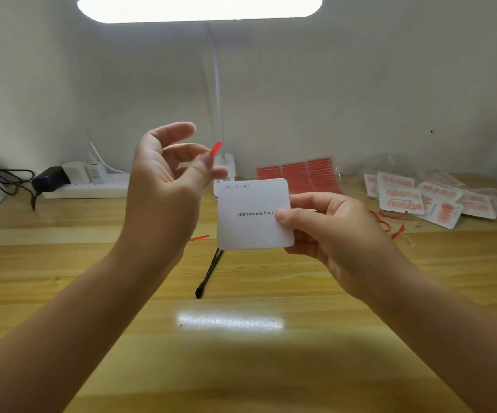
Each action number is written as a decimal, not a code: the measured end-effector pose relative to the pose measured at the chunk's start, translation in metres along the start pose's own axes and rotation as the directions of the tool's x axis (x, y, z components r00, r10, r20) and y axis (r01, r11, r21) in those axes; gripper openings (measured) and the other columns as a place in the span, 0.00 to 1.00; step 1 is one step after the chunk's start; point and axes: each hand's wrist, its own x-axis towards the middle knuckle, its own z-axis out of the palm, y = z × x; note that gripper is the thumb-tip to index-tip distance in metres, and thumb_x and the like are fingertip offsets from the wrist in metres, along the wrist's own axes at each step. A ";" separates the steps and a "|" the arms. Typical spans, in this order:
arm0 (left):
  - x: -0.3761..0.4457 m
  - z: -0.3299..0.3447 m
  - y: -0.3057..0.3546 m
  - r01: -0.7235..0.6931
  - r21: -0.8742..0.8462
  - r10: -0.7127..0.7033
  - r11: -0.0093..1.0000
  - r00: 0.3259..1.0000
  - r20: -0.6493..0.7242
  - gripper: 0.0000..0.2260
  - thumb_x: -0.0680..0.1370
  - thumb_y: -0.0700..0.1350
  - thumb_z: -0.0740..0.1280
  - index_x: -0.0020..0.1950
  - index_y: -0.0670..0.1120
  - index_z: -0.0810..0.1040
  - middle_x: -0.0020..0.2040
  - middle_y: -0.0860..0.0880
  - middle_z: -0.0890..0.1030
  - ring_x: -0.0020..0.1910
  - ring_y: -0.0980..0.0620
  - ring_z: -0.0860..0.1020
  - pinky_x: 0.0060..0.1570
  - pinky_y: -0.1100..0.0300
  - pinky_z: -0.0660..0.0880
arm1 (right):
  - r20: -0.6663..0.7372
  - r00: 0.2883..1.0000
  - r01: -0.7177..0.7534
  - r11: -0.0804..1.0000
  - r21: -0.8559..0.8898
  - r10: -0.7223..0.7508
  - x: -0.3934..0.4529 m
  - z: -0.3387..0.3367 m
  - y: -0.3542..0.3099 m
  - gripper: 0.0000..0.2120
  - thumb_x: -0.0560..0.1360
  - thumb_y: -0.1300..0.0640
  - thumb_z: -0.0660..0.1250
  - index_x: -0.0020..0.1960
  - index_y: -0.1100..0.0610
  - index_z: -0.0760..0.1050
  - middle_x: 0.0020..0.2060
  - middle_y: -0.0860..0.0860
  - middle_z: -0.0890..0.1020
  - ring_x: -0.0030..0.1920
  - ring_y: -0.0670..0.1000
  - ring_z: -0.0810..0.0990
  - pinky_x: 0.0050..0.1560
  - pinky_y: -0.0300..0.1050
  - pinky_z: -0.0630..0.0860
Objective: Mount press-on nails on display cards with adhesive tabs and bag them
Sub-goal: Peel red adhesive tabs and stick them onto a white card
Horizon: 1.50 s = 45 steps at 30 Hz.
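My right hand [327,231] pinches a white display card [254,214] printed "Handmade Nail" by its right edge, held up above the table; no nails show on its face. My left hand [167,180] is raised to the card's left, thumb and a finger pinching a small red strip [216,148] at the fingertips, the other fingers loosely spread. Red adhesive tab sheets [298,174] lie at the back of the table. A pile of bagged cards with mounted nails [420,195] lies at the right.
Black tweezers [208,274] lie on the wooden table [241,368] below the card. Red peeled strips [390,220] are scattered at the right, one [199,238] near the centre. A lamp base [225,165], power strip [92,186] and black adapter [50,178] stand along the back wall.
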 end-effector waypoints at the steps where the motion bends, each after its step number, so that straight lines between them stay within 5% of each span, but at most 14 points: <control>1: -0.001 0.000 0.002 0.009 -0.022 -0.008 1.000 1.000 0.021 0.12 0.79 0.36 0.65 0.59 0.48 0.71 0.42 0.52 0.79 0.41 0.52 0.83 0.48 0.58 0.80 | -0.005 1.000 -0.009 1.000 0.008 0.009 0.000 0.000 0.000 0.07 0.73 0.64 0.71 0.51 0.59 0.80 0.43 0.56 0.86 0.39 0.51 0.85 0.34 0.38 0.78; 8: -0.009 0.008 0.005 0.219 -0.044 -0.199 0.975 0.941 0.275 0.15 0.76 0.34 0.67 0.59 0.46 0.70 0.37 0.51 0.80 0.37 0.51 0.81 0.40 0.59 0.80 | 0.024 0.999 0.040 0.998 -0.043 -0.039 -0.002 0.000 -0.001 0.06 0.73 0.62 0.71 0.49 0.57 0.82 0.42 0.55 0.86 0.41 0.52 0.84 0.36 0.38 0.78; 17: -0.002 0.008 0.001 0.430 -0.019 -0.413 0.903 0.878 0.241 0.16 0.75 0.33 0.69 0.59 0.44 0.70 0.42 0.42 0.80 0.31 0.53 0.81 0.33 0.61 0.79 | 0.081 0.994 -0.076 0.994 0.081 0.069 0.000 -0.001 -0.001 0.06 0.73 0.64 0.70 0.50 0.61 0.81 0.37 0.54 0.85 0.34 0.49 0.82 0.31 0.37 0.76; 21: 0.001 0.006 0.003 0.433 0.010 -0.425 0.901 0.878 0.220 0.17 0.72 0.33 0.71 0.56 0.45 0.71 0.36 0.45 0.82 0.31 0.52 0.81 0.31 0.61 0.79 | 0.122 0.989 -0.092 0.993 0.079 0.082 -0.001 0.001 0.001 0.06 0.74 0.65 0.69 0.50 0.61 0.80 0.37 0.53 0.85 0.35 0.49 0.82 0.33 0.38 0.78; 30: 0.004 0.003 0.014 0.407 -0.051 -0.395 0.912 0.905 0.159 0.14 0.73 0.33 0.70 0.53 0.45 0.70 0.43 0.42 0.78 0.30 0.53 0.81 0.35 0.55 0.82 | 0.114 0.993 -0.047 0.985 0.168 0.028 0.000 0.001 0.000 0.12 0.74 0.68 0.68 0.56 0.60 0.76 0.43 0.57 0.86 0.42 0.54 0.85 0.41 0.43 0.82; 38: -0.003 0.004 0.005 0.268 0.182 -0.304 0.946 0.930 0.207 0.16 0.73 0.35 0.73 0.52 0.47 0.69 0.40 0.43 0.84 0.34 0.49 0.83 0.34 0.59 0.81 | 0.138 0.990 -0.042 0.991 0.131 0.024 0.000 0.004 0.010 0.12 0.73 0.66 0.69 0.56 0.64 0.78 0.45 0.59 0.86 0.45 0.55 0.85 0.43 0.43 0.81; 45: 0.004 0.002 0.004 0.347 0.080 -0.356 0.934 0.918 0.173 0.15 0.73 0.34 0.72 0.52 0.46 0.69 0.42 0.43 0.83 0.35 0.50 0.83 0.34 0.61 0.80 | 0.124 0.992 -0.058 0.985 0.164 0.038 0.006 0.002 0.004 0.11 0.75 0.63 0.67 0.57 0.63 0.78 0.45 0.58 0.86 0.44 0.54 0.85 0.41 0.44 0.82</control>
